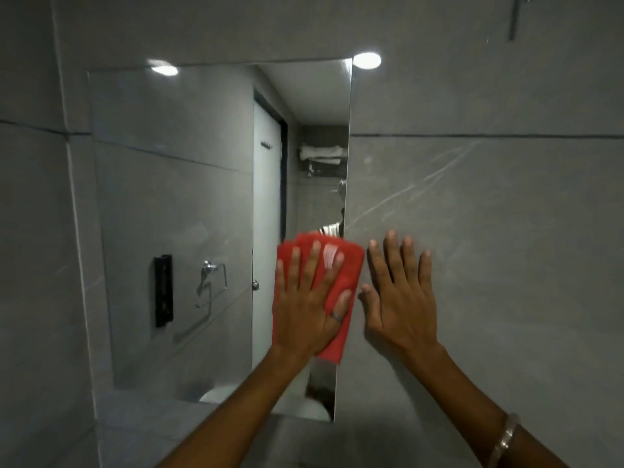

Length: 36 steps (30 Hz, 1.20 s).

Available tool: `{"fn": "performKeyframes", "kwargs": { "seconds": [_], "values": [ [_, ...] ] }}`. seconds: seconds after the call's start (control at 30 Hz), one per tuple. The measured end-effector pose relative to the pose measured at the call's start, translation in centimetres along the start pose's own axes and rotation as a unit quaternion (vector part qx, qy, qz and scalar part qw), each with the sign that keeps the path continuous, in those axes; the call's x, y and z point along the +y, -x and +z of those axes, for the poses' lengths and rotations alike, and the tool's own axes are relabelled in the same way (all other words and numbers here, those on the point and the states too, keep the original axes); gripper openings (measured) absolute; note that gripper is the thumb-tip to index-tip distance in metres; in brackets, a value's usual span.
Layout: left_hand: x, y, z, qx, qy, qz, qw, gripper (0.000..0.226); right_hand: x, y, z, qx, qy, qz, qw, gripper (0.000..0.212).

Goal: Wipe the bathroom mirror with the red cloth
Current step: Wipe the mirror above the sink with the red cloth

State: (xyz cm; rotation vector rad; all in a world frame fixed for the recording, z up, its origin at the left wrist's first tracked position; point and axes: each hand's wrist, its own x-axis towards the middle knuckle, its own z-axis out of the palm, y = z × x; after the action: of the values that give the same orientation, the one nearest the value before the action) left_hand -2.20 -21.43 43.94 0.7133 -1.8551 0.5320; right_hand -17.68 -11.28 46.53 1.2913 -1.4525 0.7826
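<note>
hands flat against a bathroom wall: your left hand (309, 298) spreads its fingers wide over the red cloth (341, 285), palm pinning it to the mirror (175, 214) without curling around it. the cloth sits at the mirror's right edge, a little below its middle height, its right border spilling just past that edge. your right hand (400, 298) lies open and empty just right of the mirror, palm pressed on the grey tiled wall (506, 231), close beside the cloth. a ring (336, 316) shows on the left thumb, a bangle (504, 440) on the right wrist. in the mirror's glass you see a pale door, a black fitting and a chrome holder left of the cloth, and folded white towels on a rack above it.
</note>
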Motion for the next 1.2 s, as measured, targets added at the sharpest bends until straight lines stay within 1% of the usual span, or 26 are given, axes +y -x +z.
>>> {"fn": "performKeyframes", "kwargs": {
  "seconds": [0.13, 0.23, 0.3, 0.37, 0.43, 0.5, 0.63, 0.73, 0.83, 1.0, 1.1, 1.2],
  "values": [
    [-1.1, -13.3, -4.4, 0.055, 0.012, 0.016, 0.998, 0.075, -0.2, -8.9, -2.8, 0.062, -0.030, 0.019, 0.997, 0.069],
    [-2.1, -21.4, -7.6, 0.067, 0.009, 0.033, 0.997, 0.075, -0.7, -14.4, -3.7, 0.059, -0.050, 0.041, 0.996, 0.070],
    [-3.3, -25.6, -9.6, 0.057, 0.004, 0.054, 0.997, 0.075, -1.1, -17.1, -3.7, 0.036, -0.070, 0.065, 0.995, 0.071],
    [-4.8, -27.6, -10.8, 0.044, -0.011, 0.096, 0.994, 0.074, -1.3, -18.1, -3.2, 0.019, -0.044, 0.078, 0.996, 0.073],
    [-6.4, -27.9, -11.1, 0.039, -0.033, 0.149, 0.987, 0.073, -1.0, -17.8, -2.4, 0.022, 0.009, 0.058, 0.998, 0.073],
    [-8.3, -28.1, -11.5, 0.037, -0.058, 0.190, 0.979, 0.073, -0.7, -17.4, -1.8, 0.038, 0.027, 0.041, 0.998, 0.072],
    [-11.6, -28.4, -12.7, 0.042, -0.088, 0.209, 0.973, 0.074, -0.8, -17.4, -1.5, 0.055, 0.041, 0.016, 0.997, 0.071],
    [-14.2, -27.8, -13.1, 0.043, -0.094, 0.205, 0.973, 0.074, -1.1, -16.7, -1.2, 0.048, 0.047, 0.008, 0.998, 0.072],
    [-16.9, -27.1, -13.7, 0.041, -0.089, 0.180, 0.979, 0.074, -0.9, -16.1, -0.9, 0.036, 0.055, 0.010, 0.998, 0.072],
    [-21.9, -25.1, -14.7, 0.035, -0.061, 0.103, 0.992, 0.076, -1.0, -14.8, -0.6, 0.029, 0.050, 0.019, 0.998, 0.073],
    [-25.1, -24.5, -15.3, 0.054, -0.045, 0.064, 0.995, 0.076, -1.4, -14.2, -0.3, 0.040, 0.040, 0.027, 0.998, 0.073],
    [-28.0, -24.2, -15.4, 0.074, -0.003, 0.000, 0.997, 0.069, -1.3, -13.8, 0.0, 0.054, 0.039, 0.035, 0.997, 0.075]
  ]
}}
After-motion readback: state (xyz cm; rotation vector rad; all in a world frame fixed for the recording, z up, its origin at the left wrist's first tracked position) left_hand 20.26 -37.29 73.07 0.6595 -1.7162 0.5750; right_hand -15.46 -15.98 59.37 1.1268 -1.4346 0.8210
